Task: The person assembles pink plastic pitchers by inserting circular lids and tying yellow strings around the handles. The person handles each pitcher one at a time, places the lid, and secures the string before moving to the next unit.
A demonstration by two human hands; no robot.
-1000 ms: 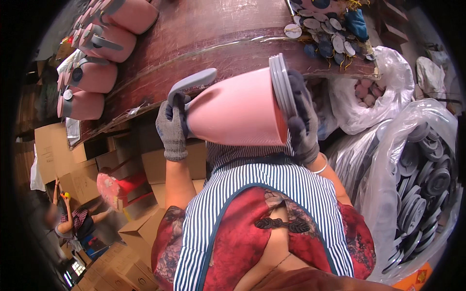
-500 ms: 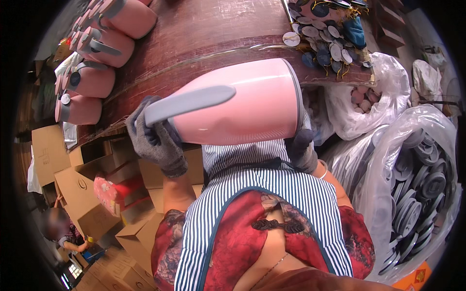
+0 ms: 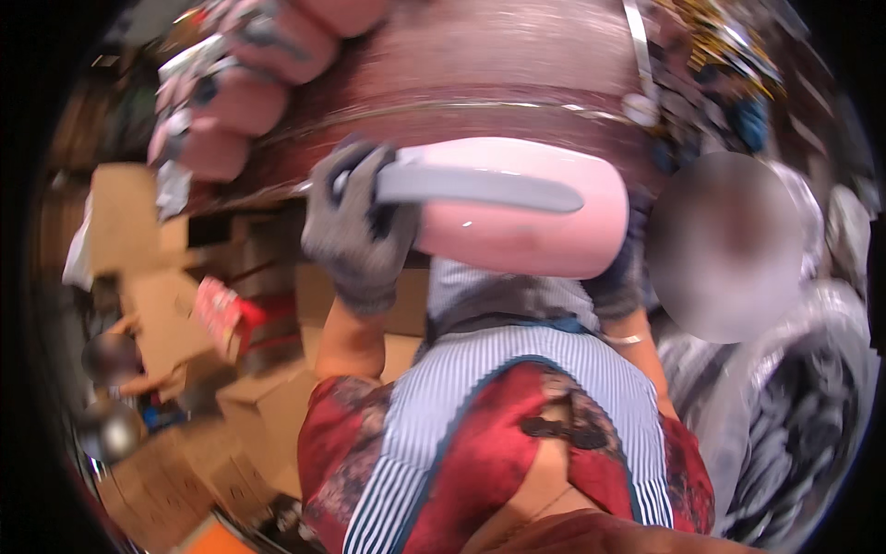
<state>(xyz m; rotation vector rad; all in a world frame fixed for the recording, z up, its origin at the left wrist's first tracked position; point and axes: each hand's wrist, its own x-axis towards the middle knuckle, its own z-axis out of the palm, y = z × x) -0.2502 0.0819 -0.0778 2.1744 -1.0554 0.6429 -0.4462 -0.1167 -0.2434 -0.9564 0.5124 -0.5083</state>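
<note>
A pink jug (image 3: 517,245) with a long grey handle (image 3: 489,187) lies sideways in front of me, held between my two gloved hands. My left hand (image 3: 360,226), in a grey glove, is closed round the narrow top end of the jug, by the upper end of the handle. At the wide base end, my right hand (image 3: 623,277) presses against the jug; most of its fingers are hidden behind the base. The jug is above the front edge of the dark red table (image 3: 461,55).
More pink jugs (image 3: 240,106) stand in a row at the table's left. A blurred heap of tags with yellow strings (image 3: 701,69) lies at far right. Clear plastic bags, one full of dark round parts (image 3: 803,415), are on the right; cardboard boxes (image 3: 166,305) and a red stool (image 3: 226,319) on the left.
The view has swung, shifting the surroundings rightward. The jug has turned so its handle lies nearly level and faces me more; my left hand grips further round its top.
</note>
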